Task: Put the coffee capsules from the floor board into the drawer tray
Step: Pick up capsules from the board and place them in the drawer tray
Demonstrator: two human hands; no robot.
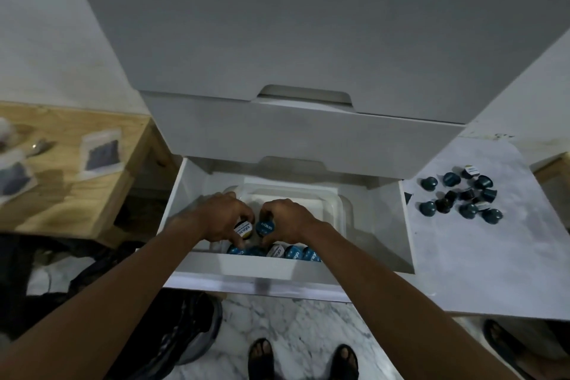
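Both hands reach into the open bottom drawer (391,244). My left hand (216,219) grips a white-lidded coffee capsule (242,230). My right hand (287,219) grips a blue-lidded capsule (266,228). The two capsules are side by side above the front row of the white drawer tray (327,203). A row of several capsules (293,252) lies along the tray's near edge, partly hidden by the drawer front. On the white floor board (481,256) to the right lie several dark teal and black capsules (462,196).
Closed white drawers (277,139) stack above the open one. A wooden platform (77,188) on the left carries small plastic bags. Dark bags lie on the floor at lower left. My sandalled feet (303,361) stand on marble floor below the drawer.
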